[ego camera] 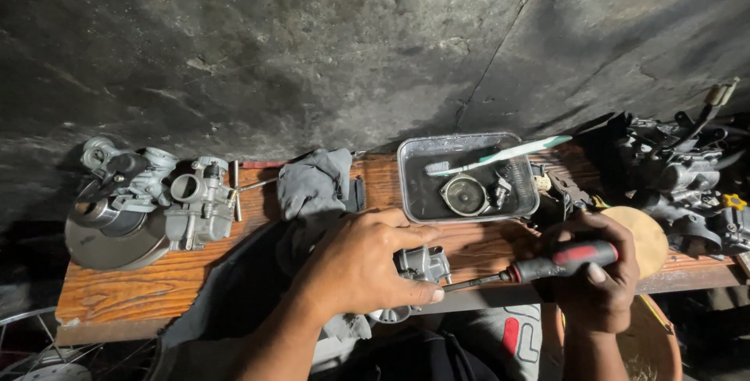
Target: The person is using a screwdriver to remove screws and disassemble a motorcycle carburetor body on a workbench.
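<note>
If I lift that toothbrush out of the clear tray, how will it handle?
The toothbrush looks like slim plastic, so probably very light and slightly bendy. It lies across the clear tray with its handle end overhanging the rim, so a nudge may tip or slide it. The tray looks wet or oily inside; its bristle end may be slippery.

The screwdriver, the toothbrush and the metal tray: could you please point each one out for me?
screwdriver (564, 259), head view, on its black and red handle.
toothbrush (500, 154), head view, on the middle of its pale green handle.
metal tray (403, 186), head view, on its left rim.
</note>
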